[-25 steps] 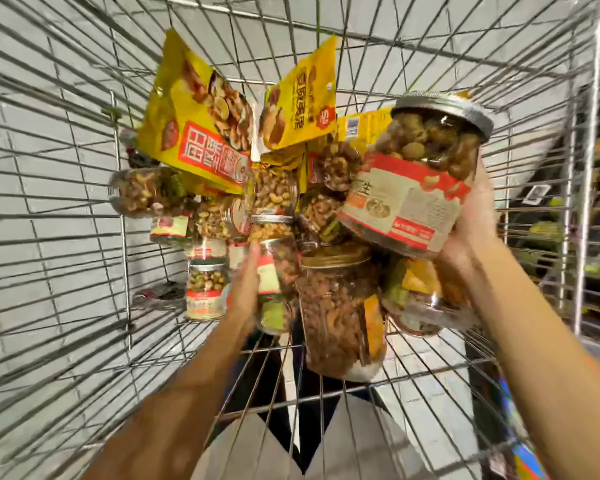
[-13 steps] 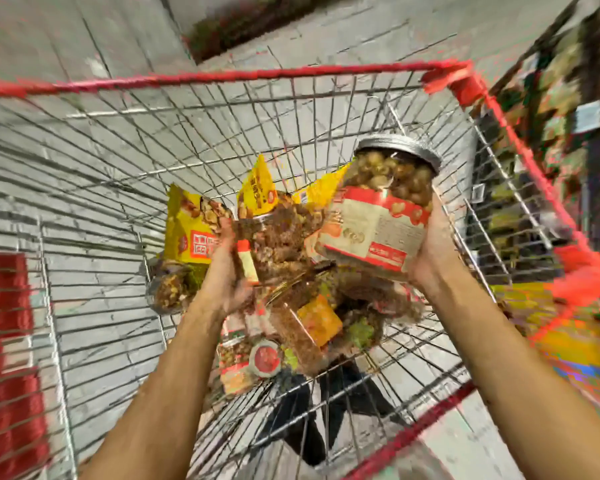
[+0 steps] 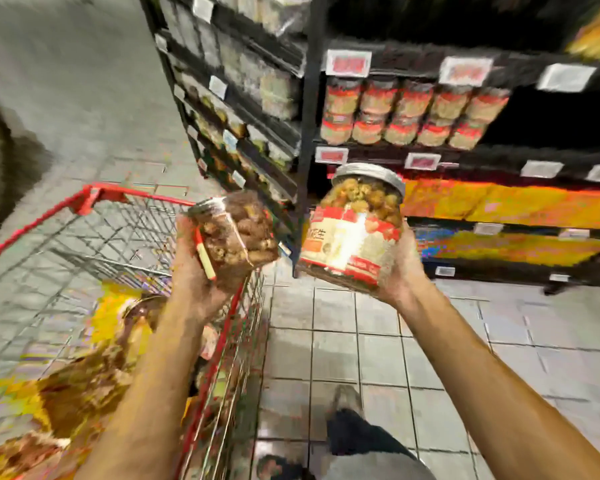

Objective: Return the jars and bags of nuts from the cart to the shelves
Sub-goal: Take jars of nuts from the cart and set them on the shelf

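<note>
R hand gripped the big clear jar of pale nuts w/ red-cream label & silver lid from under its base and side, tilted, in front of the black shelves. L hand clutched a smaller clear jar of brown nuts, tipped sideways over the red-rimmed wire cart. Both prob rigid, weighty, slick-walled; best held mid-body w/ base supported

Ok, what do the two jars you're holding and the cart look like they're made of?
Large jar in the right hand: clear wall, nuts visible through it; glass or plastic, can't tell. Its lid: grey, metallic-looking. Smaller jar in the left hand: also transparent, blurred. Cart: thin grey wire mesh, likely metal, red rim probably plastic.
</note>
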### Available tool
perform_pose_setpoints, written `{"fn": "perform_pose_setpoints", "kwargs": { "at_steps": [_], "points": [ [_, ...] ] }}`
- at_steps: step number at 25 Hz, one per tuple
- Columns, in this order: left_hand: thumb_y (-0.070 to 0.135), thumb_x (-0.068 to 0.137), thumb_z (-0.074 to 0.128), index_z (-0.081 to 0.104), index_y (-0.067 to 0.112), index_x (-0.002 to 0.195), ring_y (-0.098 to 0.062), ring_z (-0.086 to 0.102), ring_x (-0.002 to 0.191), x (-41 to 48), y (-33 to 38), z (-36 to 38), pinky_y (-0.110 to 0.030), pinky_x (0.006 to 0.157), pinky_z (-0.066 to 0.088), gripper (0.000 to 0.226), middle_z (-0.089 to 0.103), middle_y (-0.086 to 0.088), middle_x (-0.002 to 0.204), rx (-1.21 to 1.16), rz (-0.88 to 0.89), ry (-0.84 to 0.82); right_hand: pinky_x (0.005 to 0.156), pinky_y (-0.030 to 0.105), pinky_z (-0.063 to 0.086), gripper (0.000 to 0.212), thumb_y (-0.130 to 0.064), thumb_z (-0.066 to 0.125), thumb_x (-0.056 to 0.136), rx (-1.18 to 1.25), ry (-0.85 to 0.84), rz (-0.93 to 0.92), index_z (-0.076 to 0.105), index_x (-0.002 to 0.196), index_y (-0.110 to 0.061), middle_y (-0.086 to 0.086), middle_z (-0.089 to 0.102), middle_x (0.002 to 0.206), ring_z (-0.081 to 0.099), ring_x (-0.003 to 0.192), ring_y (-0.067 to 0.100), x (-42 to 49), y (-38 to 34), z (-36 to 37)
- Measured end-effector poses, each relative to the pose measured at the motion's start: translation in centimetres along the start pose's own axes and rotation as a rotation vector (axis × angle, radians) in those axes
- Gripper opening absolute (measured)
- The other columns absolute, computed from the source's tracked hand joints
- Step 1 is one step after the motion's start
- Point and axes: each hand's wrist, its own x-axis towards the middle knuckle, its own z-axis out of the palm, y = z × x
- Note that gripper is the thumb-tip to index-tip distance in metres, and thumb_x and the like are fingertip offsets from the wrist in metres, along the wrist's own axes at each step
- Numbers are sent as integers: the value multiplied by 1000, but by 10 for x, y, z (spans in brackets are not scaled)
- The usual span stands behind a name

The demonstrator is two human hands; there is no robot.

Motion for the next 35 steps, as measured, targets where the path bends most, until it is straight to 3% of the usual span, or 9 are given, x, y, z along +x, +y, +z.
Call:
{"fn": "perform_pose_setpoints", "kwargs": {
  "at_steps": [1,2,4,6,11,19,24,30,35],
  "points": [
    [66,53,63,75,15,84,-19,72,74,12,-12,25,-39,61,60,61,74,-3,80,24,-26,-34,78,9,49,10,-33,67,69,42,27,-63,61,67,-26,-14,59,69,56,69,-5,-8,-21,-10],
    [67,58,50,78,17,81,-19,72,75,22,-24,47,-39,60,59,62,75,-3,80,39,-46,-59,79,5,46,18,-28,73,61,62,47,-79,57,69,-28,-12,55,69,50,67,-9,-15,-41,-23],
    [71,63,37,79,18,78,-20,72,76,45,-53,88,-40,62,60,69,75,-4,81,40,-103,-88,82,18,49,9,-27,60,81,48,68,-140,52,77,-27,-9,55,72,53,70,-1,-26,-81,-47],
    [73,73,30,78,17,78,-19,72,74,71,-89,132,-39,66,60,74,74,-2,77,68,-143,-146,80,31,53,29,-45,37,96,53,161,-160,57,84,-27,-2,66,77,67,72,15,-32,-128,-86],
    [68,65,47,59,8,121,-36,47,120,132,-177,246,-52,105,35,83,52,-18,128,100,-194,-107,74,44,55,61,-56,30,95,-79,198,-138,72,90,-13,10,73,93,70,86,29,-28,-253,-165],
    [63,69,50,71,15,102,-26,59,109,231,-240,343,-48,102,44,62,67,-8,109,130,-157,-180,67,44,56,65,-57,30,94,-148,295,-153,78,81,-15,12,74,92,71,85,30,25,-381,-223],
    [59,75,42,76,22,94,-13,70,91,301,-282,370,-29,73,57,54,74,1,96,219,-113,-283,70,47,56,65,-62,32,92,-153,404,-202,78,86,-16,14,73,99,70,89,33,59,-427,-264],
    [67,74,54,49,7,130,-23,63,108,367,-336,423,-44,95,51,82,65,-9,117,347,-3,-122,69,44,56,61,-65,35,89,-148,443,-241,76,92,-20,12,73,99,71,89,31,75,-483,-318],
    [57,70,59,56,19,106,0,64,87,415,-379,453,-26,86,52,52,69,15,89,515,327,8,76,45,55,57,-58,34,93,-176,410,-276,76,86,-21,8,73,95,71,86,27,106,-531,-363]
  ]
}}
